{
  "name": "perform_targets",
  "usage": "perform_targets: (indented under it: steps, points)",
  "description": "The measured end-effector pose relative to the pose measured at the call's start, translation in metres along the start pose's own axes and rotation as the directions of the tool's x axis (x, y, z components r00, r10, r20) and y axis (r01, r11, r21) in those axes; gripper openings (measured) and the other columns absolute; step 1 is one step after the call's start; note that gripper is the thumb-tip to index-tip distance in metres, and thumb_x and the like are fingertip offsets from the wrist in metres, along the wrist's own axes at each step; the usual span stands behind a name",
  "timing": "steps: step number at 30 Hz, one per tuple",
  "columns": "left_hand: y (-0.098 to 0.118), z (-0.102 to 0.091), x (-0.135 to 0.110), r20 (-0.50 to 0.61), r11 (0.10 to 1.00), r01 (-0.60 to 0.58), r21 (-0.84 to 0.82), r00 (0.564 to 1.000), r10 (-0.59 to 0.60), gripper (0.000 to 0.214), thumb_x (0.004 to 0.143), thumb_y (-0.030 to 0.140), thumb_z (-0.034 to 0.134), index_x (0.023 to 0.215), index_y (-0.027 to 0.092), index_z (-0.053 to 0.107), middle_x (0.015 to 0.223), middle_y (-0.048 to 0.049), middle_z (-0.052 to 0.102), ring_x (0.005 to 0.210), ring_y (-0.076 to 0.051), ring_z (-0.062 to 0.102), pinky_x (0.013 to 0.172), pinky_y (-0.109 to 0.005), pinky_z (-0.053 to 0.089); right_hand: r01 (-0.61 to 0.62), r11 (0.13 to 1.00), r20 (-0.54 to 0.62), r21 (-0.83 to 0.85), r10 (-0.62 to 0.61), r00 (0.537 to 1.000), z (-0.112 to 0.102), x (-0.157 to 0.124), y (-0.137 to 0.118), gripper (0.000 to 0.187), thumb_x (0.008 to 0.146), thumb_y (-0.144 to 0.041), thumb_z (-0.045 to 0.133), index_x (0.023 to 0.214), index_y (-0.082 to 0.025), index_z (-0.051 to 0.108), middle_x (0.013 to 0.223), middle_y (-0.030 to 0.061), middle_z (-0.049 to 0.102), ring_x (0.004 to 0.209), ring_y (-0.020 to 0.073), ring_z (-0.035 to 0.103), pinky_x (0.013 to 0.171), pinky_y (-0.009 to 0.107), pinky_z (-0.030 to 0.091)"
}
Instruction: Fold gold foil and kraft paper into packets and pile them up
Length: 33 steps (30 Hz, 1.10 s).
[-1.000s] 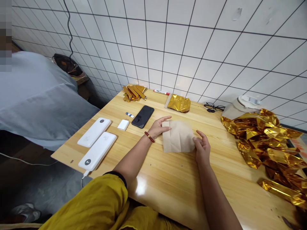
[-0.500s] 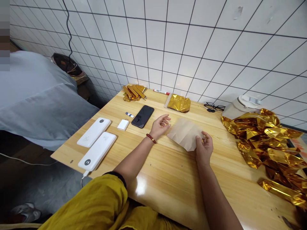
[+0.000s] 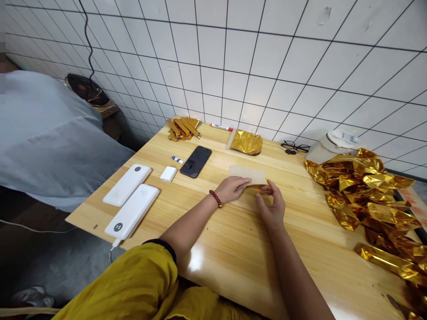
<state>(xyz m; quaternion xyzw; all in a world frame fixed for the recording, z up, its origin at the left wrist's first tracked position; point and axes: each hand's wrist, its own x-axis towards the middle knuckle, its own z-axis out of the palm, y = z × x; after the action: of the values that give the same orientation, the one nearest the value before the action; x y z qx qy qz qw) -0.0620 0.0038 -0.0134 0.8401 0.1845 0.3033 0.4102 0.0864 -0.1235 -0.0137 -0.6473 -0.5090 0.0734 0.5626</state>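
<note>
A tan paper sheet (image 3: 248, 173) lies in front of me on the wooden table, its near edge turned up so that a thin gold strip shows. My left hand (image 3: 231, 188), with a red bead bracelet at the wrist, has its fingers closed on the left part of that edge. At the right end, my right hand (image 3: 273, 204) is curved with thumb and fingers apart; whether its fingertips touch the sheet I cannot tell. Behind the sheet lies a stack of gold foil squares (image 3: 247, 142) on tan paper.
A black phone (image 3: 196, 161), a white charger (image 3: 168, 174) and white power banks (image 3: 133, 211) lie on the left. Gold strips (image 3: 183, 128), a marker (image 3: 222, 127) and glasses (image 3: 295, 147) line the back. Crumpled gold foil (image 3: 373, 195) and a white jug (image 3: 333, 144) stand right. A person in grey (image 3: 56, 133) is at far left.
The sheet, loosely raised in my right hand before, now lies flatter with its near edge folded up. My left hand has moved right onto it; my right hand's grip has loosened.
</note>
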Motion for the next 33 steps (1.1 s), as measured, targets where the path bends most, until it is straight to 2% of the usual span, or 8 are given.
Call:
perform_targets:
  steps: [5, 9, 11, 16, 22, 26, 31, 33]
  points:
    - [-0.003, -0.001, -0.001, -0.142, 0.99, 0.085, -0.111, 0.985, -0.1, 0.035, 0.085, 0.028, 0.056, 0.117, 0.018, 0.065, 0.111, -0.0099, 0.07, 0.099, -0.02, 0.066, 0.09, -0.032, 0.05, -0.097, 0.99, -0.049, -0.102, 0.092, 0.995, 0.003, 0.006, 0.017, 0.083, 0.07, -0.031, 0.07, 0.144, -0.019, 0.032, 0.117, 0.0111, 0.059, 0.103, 0.0228, 0.057, 0.095, 0.044, 0.044]
    - [-0.004, -0.002, 0.0, -0.178, 0.985, 0.108, -0.133, 0.975, -0.131, 0.044, 0.079, 0.025, 0.063, 0.123, 0.019, 0.062, 0.107, -0.0084, 0.071, 0.098, -0.02, 0.066, 0.092, -0.033, 0.05, -0.228, 0.973, 0.0, -0.039, 0.228, 0.974, 0.005, 0.004, 0.024, 0.051, 0.079, -0.038, 0.062, 0.125, -0.018, 0.055, 0.078, -0.0001, 0.059, 0.07, 0.0159, 0.056, 0.078, 0.035, 0.048]
    - [-0.006, -0.004, 0.001, -0.235, 0.986, 0.139, -0.088, 0.959, -0.157, 0.049, 0.076, 0.023, 0.065, 0.124, 0.019, 0.061, 0.112, -0.0085, 0.069, 0.101, -0.021, 0.065, 0.094, -0.034, 0.048, -0.277, 0.96, -0.02, -0.044, 0.276, 0.961, 0.004, 0.003, 0.023, 0.044, 0.081, -0.039, 0.058, 0.12, -0.018, 0.059, 0.074, -0.0017, 0.054, 0.061, 0.0135, 0.05, 0.069, 0.032, 0.048]
    - [-0.007, -0.009, 0.003, -0.294, 0.963, 0.257, -0.079, 0.917, -0.269, 0.053, 0.074, 0.02, 0.065, 0.127, 0.019, 0.059, 0.107, -0.0074, 0.07, 0.089, -0.02, 0.065, 0.085, -0.032, 0.05, -0.186, 0.976, -0.149, -0.114, 0.169, 0.974, 0.001, 0.006, 0.02, 0.062, 0.076, -0.036, 0.062, 0.133, -0.018, 0.045, 0.105, 0.0083, 0.057, 0.092, 0.0204, 0.054, 0.09, 0.041, 0.045]
    - [-0.007, -0.009, 0.0, -0.205, 0.979, 0.206, 0.007, 0.958, -0.2, 0.078, 0.065, 0.029, 0.076, 0.137, 0.022, 0.047, 0.109, -0.0044, 0.065, 0.071, -0.013, 0.056, 0.074, -0.028, 0.049, -0.091, 0.969, -0.141, -0.232, 0.059, 0.988, -0.001, 0.008, 0.025, 0.071, 0.072, -0.039, 0.067, 0.135, -0.016, 0.043, 0.127, 0.0165, 0.048, 0.112, 0.0283, 0.05, 0.099, 0.049, 0.04]
    - [-0.006, -0.008, 0.002, -0.175, 0.975, 0.212, 0.071, 0.965, -0.197, 0.083, 0.066, 0.028, 0.075, 0.141, 0.021, 0.041, 0.112, -0.0055, 0.062, 0.066, -0.012, 0.051, 0.072, -0.03, 0.048, -0.033, 0.953, -0.063, -0.3, 0.014, 0.998, 0.001, 0.007, 0.031, 0.054, 0.073, -0.037, 0.065, 0.122, -0.017, 0.056, 0.123, 0.0152, 0.054, 0.116, 0.0296, 0.05, 0.099, 0.049, 0.04]
    - [0.031, -0.022, 0.003, -0.419, 0.99, 0.042, 0.137, 0.908, 0.019, 0.05, 0.077, 0.032, 0.066, 0.126, 0.021, 0.057, 0.12, -0.0122, 0.059, 0.107, -0.024, 0.055, 0.099, -0.041, 0.041, -0.029, 0.913, 0.04, -0.408, 0.049, 0.998, 0.004, 0.004, 0.032, 0.028, 0.077, -0.035, 0.061, 0.101, -0.022, 0.069, 0.114, 0.01, 0.064, 0.105, 0.0273, 0.058, 0.096, 0.047, 0.04]
    - [0.057, -0.031, -0.002, -0.42, 0.985, -0.062, 0.158, 0.899, 0.124, 0.034, 0.078, 0.034, 0.067, 0.111, 0.025, 0.065, 0.112, -0.0101, 0.061, 0.11, -0.025, 0.055, 0.102, -0.043, 0.04, -0.027, 0.909, 0.032, -0.415, 0.044, 0.999, 0.005, 0.004, 0.031, 0.025, 0.077, -0.035, 0.061, 0.095, -0.022, 0.07, 0.113, 0.0098, 0.065, 0.104, 0.0271, 0.059, 0.095, 0.046, 0.04]
